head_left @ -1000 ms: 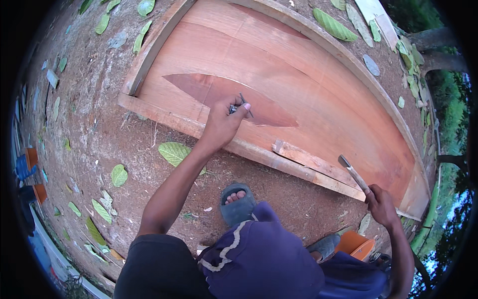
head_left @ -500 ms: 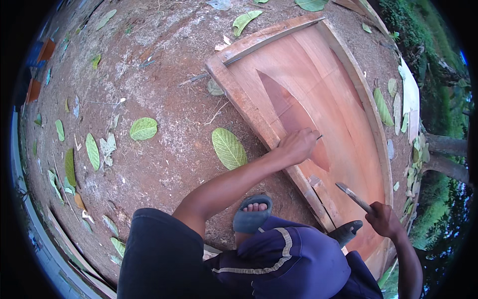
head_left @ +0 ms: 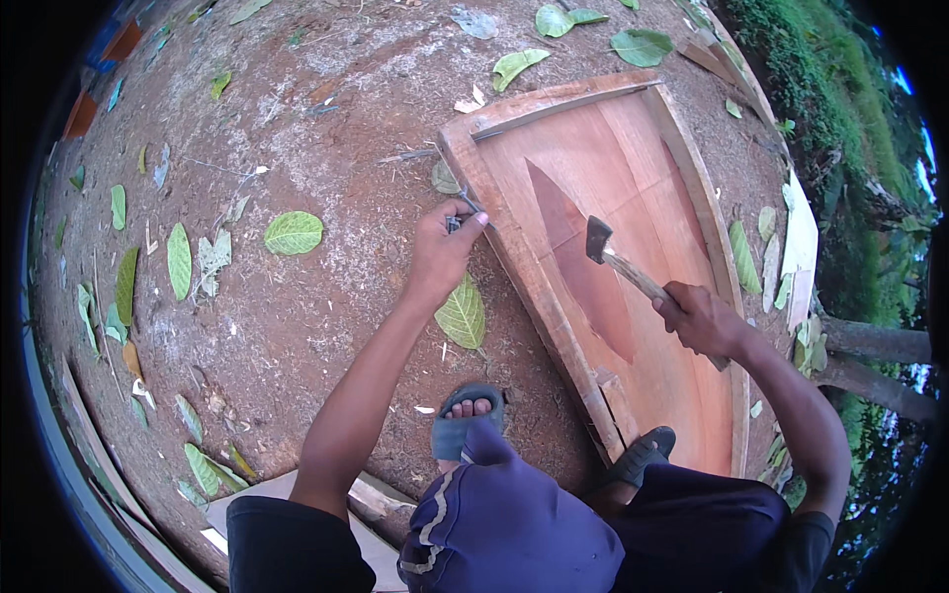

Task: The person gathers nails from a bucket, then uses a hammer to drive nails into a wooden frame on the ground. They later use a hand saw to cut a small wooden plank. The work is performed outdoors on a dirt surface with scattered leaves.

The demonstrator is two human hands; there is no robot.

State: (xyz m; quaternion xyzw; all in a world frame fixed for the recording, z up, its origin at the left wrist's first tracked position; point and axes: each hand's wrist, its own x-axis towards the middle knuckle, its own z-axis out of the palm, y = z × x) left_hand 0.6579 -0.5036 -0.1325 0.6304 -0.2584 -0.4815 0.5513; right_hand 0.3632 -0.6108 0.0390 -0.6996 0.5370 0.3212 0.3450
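Note:
My left hand (head_left: pixel 442 247) is at the outer edge of the panel's left wooden rail (head_left: pixel 539 267). Its thumb and fingertips pinch a thin nail (head_left: pixel 472 202) against that rail, and what look like more nails (head_left: pixel 454 225) show among the fingers. In my right hand (head_left: pixel 700 318) is a hammer with a wooden handle (head_left: pixel 638 276) and a dark metal head (head_left: pixel 598 240), raised over the panel. The reddish plywood panel (head_left: pixel 682 346) lies on the ground inside a raised frame with a curved right side. A darker pointed patch (head_left: pixel 583 267) marks its middle.
My left sandal (head_left: pixel 469 413) stands on brown soil; my right sandal (head_left: pixel 643 453) is at the panel's near left corner. Large green leaves (head_left: pixel 294 233) are scattered on the left. A pale board (head_left: pixel 803 247) and tree trunks (head_left: pixel 875 341) are on the right. Orange containers (head_left: pixel 121 42) stand far left.
My left hand has moved from over the panel to the left rail's outer edge. My right hand has brought the hammer up and leftward over the panel. The view has shifted.

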